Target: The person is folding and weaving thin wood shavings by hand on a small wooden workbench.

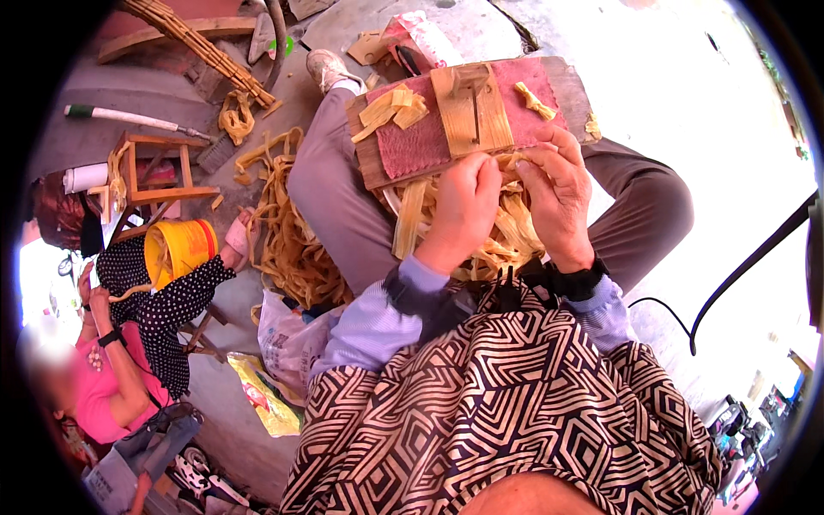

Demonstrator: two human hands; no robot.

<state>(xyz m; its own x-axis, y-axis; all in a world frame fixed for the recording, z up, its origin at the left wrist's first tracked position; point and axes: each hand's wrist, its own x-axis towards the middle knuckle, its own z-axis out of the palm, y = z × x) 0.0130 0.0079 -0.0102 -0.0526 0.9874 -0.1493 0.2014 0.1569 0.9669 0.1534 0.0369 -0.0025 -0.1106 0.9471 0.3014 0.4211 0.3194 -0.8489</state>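
Working from afar through the head camera, I take the wooden board across the wearer's lap as my landmark. A pale yellow strip is just beyond the board's near edge, on the wearer's side, between both hands. The left hand has its fingers curled tightly on it; the right hand pinches it between thumb and fingers. On the board lie a red cloth and, over its middle, a wooden block. Left of that block are a few short flat pieces; right of it, one small twisted piece. I judge those few as done and the held strip as partway. Much seems left: loose strips fill the lap below the board, and a tangled heap covers the floor to its left. Farther left of the board, a seated person has a yellow bucket.
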